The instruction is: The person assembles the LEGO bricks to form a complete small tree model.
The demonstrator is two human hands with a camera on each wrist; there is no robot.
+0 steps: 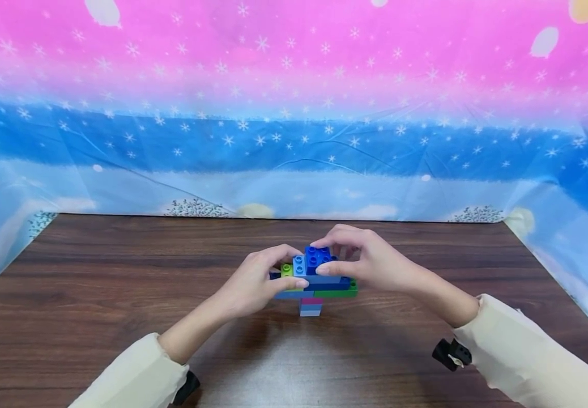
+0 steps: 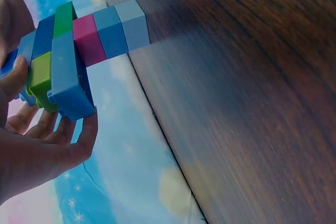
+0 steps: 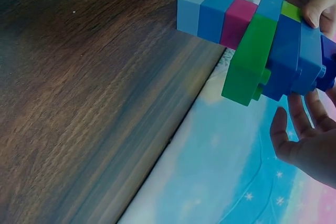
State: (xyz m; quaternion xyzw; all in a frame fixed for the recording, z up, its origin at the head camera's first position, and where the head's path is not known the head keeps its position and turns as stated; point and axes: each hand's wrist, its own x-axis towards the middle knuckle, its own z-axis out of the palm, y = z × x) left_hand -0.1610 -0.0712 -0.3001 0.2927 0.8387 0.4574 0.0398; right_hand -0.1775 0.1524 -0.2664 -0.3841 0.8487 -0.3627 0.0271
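Note:
A stack of toy building bricks stands on the table, on a narrow column of a magenta brick (image 2: 89,40), a blue brick (image 2: 111,33) and a pale blue brick (image 2: 134,27). Wider layers spread above, with a lime green brick (image 1: 286,269) on the left and a green brick (image 1: 337,293) on the right. My left hand (image 1: 253,283) grips the left side of these layers, thumb in front and fingers behind. On top is a dark blue brick (image 1: 318,260), beside the studs of a light blue brick (image 1: 299,264). My right hand (image 1: 370,258) pinches that dark blue brick between thumb and fingers.
The wood-grain table (image 1: 95,294) reaches back to a pink and blue snowflake cloth (image 1: 294,136), which hangs behind it and along its sides. Black straps with small devices (image 1: 452,354) sit at both wrists, by the cream sleeves (image 1: 533,340).

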